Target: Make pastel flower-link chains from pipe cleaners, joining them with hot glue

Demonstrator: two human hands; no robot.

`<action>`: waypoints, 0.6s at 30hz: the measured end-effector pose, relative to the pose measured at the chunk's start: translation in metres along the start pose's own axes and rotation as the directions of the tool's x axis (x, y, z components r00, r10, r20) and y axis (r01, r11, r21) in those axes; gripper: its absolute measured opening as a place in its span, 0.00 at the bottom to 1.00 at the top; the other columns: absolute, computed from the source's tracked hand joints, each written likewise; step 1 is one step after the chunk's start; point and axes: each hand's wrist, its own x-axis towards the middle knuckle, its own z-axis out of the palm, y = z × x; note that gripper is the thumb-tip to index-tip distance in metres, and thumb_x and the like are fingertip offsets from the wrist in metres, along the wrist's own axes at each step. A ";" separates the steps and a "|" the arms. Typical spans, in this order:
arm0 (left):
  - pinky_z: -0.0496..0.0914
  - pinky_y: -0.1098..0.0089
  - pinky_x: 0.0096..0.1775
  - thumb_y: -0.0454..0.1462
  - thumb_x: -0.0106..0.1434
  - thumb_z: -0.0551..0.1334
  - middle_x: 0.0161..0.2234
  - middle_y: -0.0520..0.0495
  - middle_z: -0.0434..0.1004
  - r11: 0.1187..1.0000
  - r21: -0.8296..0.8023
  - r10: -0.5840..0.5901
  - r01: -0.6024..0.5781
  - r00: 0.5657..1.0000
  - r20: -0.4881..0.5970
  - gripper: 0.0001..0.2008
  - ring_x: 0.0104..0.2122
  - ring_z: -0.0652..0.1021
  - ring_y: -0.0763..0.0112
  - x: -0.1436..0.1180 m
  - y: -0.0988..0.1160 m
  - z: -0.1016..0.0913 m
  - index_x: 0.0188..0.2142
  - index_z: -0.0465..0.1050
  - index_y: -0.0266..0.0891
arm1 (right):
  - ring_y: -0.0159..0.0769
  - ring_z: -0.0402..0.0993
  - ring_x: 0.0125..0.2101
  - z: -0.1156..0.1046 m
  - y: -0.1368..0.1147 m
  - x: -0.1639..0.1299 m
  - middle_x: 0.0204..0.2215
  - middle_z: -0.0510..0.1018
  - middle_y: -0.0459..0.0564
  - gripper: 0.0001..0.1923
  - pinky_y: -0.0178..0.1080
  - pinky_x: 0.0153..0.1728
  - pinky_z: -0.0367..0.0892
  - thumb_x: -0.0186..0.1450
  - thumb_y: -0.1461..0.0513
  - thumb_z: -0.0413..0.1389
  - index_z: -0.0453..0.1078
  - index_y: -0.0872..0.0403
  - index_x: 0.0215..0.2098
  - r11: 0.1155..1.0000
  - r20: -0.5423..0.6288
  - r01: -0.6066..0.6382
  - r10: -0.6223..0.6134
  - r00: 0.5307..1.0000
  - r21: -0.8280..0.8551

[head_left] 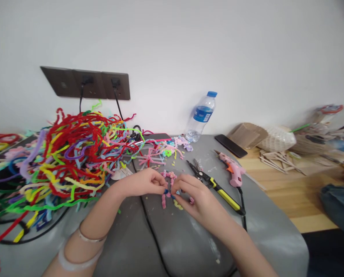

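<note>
Over the grey table, my left hand (pixel 153 182) and my right hand (pixel 192 192) meet, fingertips almost touching. Both pinch a small piece bent from pink pipe cleaner (pixel 164 201), whose loops show above and below my fingers. How each fingertip grips it is partly hidden. Beneath my right hand lies a yellow pipe cleaner piece (pixel 178 205). Right of that hand are yellow-and-black wire pliers (pixel 222 192) and a pink glue gun (pixel 232 169). Beyond my hands sit a pink pipe cleaner star (pixel 149 157) and small pipe cleaner flowers (pixel 183 143).
A large heap of coloured pipe cleaners (pixel 79 154) covers the left side. A water bottle (pixel 201 117) leans against the wall. A black phone (pixel 231 146) lies near a wooden table (pixel 287 192) with craft pieces. A black cable (pixel 150 227) crosses the grey table (pixel 125 242).
</note>
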 end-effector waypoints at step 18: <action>0.45 0.71 0.23 0.44 0.61 0.63 0.18 0.58 0.54 0.996 -0.091 0.022 -0.008 0.987 0.157 0.14 0.20 0.52 0.78 -0.002 0.001 -0.003 0.30 0.76 0.34 | 0.38 0.69 0.37 0.000 0.007 -0.005 0.35 0.76 0.51 0.03 0.40 0.37 0.63 0.70 0.64 0.55 0.70 0.52 0.39 0.980 -0.038 0.186 -0.189 0.981 -0.073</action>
